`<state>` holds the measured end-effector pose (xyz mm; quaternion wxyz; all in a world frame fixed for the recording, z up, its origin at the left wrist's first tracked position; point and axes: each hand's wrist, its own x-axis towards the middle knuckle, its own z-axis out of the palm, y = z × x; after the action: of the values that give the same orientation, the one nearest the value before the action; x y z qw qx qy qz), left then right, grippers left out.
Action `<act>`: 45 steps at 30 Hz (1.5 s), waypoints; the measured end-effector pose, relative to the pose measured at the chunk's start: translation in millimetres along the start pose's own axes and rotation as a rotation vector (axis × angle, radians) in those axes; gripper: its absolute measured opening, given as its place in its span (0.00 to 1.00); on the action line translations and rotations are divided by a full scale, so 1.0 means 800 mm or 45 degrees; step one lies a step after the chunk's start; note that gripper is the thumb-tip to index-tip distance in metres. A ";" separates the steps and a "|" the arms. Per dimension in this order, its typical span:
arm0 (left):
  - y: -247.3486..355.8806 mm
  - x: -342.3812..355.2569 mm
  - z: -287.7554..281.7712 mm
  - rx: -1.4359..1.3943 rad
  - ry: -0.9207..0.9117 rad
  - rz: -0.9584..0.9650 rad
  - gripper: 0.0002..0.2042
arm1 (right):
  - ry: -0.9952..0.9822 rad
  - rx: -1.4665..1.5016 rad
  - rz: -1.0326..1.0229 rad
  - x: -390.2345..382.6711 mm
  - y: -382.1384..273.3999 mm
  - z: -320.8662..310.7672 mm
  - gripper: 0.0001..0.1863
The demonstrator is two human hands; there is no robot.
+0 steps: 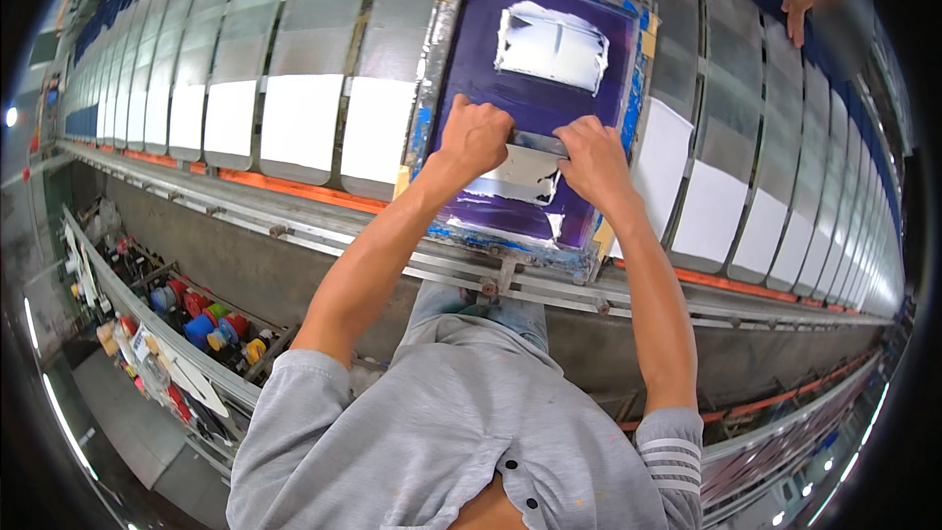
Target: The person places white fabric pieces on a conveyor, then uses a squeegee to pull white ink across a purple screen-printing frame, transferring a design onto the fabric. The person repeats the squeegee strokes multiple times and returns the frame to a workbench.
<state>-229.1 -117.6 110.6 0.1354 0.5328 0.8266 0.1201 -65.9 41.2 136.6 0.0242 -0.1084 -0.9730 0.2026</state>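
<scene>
My left hand (478,137) and my right hand (592,155) grip either end of a squeegee (535,142) across the middle of a screen-printing frame (636,88). The frame has blue and tan tape on its edges and a purple mesh (510,103). A white ink patch (554,49) lies on the upper mesh; a second pale patch (505,182) shows just below the squeegee, partly behind my hands.
Metal platens (294,20), many with white pieces (706,206), run left and right along a rail (275,231). Co-workers' hands (795,20) are at the far side. Low on the left stands a rack (157,353) with coloured containers (196,329).
</scene>
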 end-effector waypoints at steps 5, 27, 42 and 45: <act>0.027 -0.090 0.020 -0.106 0.052 -0.024 0.10 | 0.093 0.291 0.116 -0.074 -0.047 0.056 0.08; 0.006 -0.029 -0.018 -0.023 -0.218 -0.054 0.10 | -0.033 0.230 0.160 -0.022 -0.023 0.012 0.05; 0.020 -0.047 -0.020 0.049 -0.301 -0.107 0.13 | 0.145 0.724 0.466 -0.074 0.006 0.008 0.27; 0.011 -0.020 -0.019 -0.012 -0.133 -0.080 0.12 | 0.470 0.196 0.753 -0.066 0.065 0.025 0.31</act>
<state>-220.9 -129.5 129.0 0.1847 0.5116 0.8341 0.0918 -5.8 68.4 97.3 0.1481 -0.4180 -0.8606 0.2505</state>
